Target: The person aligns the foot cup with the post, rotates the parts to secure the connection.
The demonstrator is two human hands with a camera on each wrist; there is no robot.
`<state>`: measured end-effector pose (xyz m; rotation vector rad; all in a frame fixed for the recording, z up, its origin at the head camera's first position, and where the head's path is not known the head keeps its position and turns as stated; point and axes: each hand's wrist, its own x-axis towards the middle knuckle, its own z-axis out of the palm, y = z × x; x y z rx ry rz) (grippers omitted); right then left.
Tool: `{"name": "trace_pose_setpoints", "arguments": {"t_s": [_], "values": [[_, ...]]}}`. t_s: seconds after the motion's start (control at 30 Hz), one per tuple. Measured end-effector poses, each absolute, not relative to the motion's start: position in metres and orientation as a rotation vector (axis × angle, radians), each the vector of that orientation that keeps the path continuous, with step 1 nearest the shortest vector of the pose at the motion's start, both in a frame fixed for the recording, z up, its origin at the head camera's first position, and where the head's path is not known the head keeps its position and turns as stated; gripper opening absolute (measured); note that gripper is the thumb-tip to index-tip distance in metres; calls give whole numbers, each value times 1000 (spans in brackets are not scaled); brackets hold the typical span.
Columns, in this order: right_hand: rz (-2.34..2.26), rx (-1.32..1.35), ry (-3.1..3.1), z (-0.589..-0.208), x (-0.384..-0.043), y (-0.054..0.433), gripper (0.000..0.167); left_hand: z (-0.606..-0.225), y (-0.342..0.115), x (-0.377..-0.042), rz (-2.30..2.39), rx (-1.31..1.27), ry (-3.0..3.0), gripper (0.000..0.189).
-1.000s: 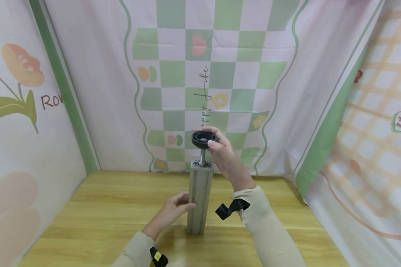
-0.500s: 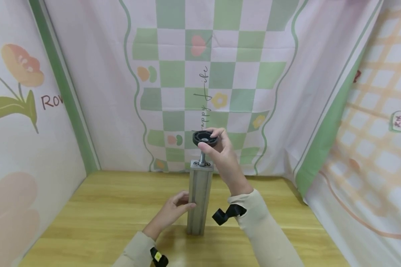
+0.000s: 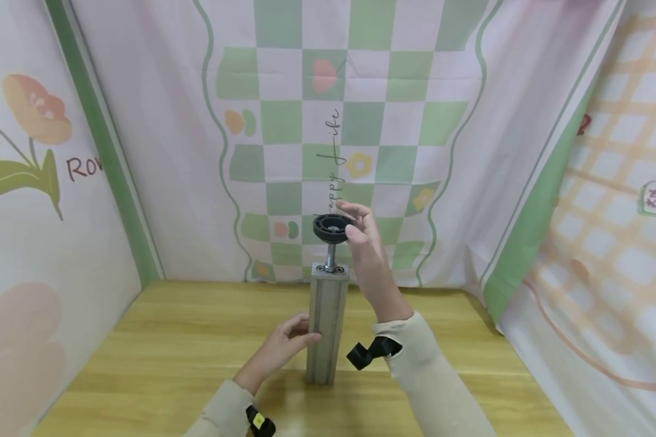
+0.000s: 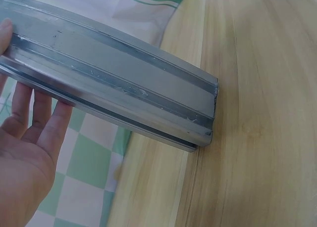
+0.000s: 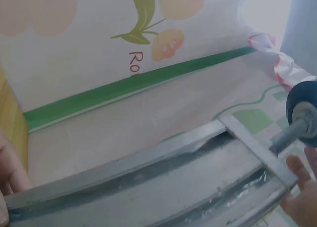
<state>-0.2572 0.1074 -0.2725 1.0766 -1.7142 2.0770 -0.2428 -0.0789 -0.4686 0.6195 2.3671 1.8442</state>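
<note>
An aluminium profile [image 3: 326,328] stands upright on the wooden table, with grooves down its sides and a plate on its top end. From that plate rises a threaded metal stem [image 3: 331,258], topped by a black round levelling foot [image 3: 332,228]. My left hand [image 3: 282,347] grips the profile low down, thumb on the near face; in the left wrist view its fingertips [image 4: 63,108] touch the profile's edge. Beside the levelling foot, my right hand [image 3: 373,267] has its fingers loosely extended past the rim. Its thumb overlaps the rim's right edge; whether it touches is unclear.
The wooden table [image 3: 197,321] runs back to a hanging cloth [image 3: 284,121] with green and white checks. Printed cloths also hang at the left [image 3: 27,243] and right [image 3: 607,273]. Black straps with small mounts sit on both wrists.
My right thumb has gone from the front of the levelling foot back to its right edge, and the fingers have straightened away from the rim. My left hand and the profile stay put.
</note>
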Motion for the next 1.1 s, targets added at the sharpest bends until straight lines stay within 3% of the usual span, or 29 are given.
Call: {"name": "trace_pose_setpoints", "arguments": {"t_s": [0.13, 0.37, 1.1], "values": [[2227, 1258, -1711, -274, -265, 113, 63, -468, -79, -242, 1843, 624, 2370, 34], [2432, 1391, -1678, -275, -270, 117, 60, -467, -80, -241, 1825, 616, 2371, 37], [2330, 1057, -1644, -279, -261, 106, 28, -468, -79, -241, 1860, 656, 2349, 32]]}}
